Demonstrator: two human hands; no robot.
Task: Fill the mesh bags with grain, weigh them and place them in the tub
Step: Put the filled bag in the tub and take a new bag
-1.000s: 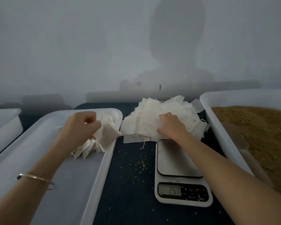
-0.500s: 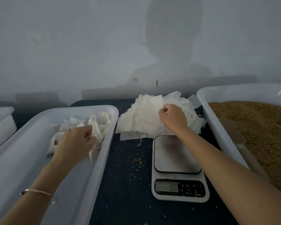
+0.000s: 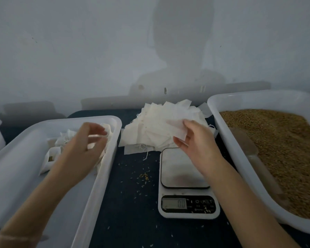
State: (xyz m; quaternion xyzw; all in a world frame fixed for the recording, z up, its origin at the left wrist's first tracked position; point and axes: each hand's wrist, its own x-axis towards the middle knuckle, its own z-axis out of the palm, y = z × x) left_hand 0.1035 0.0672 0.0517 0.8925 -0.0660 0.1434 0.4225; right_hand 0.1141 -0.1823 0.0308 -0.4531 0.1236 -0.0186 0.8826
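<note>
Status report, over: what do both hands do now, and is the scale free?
Right hand pinches one empty mesh bag above the pile. Left hand open over the tub, holding nothing. Scale platform bare, nothing in the way.

A plain pale grey wall [image 3: 79,51] filled the upper half of the view, marked with a few small specks and scuffs. A soft shadow [image 3: 183,51] fell on it near the middle. Below, a dark blue worktop [image 3: 132,212] met the wall's foot. Light was dim and even.
</note>
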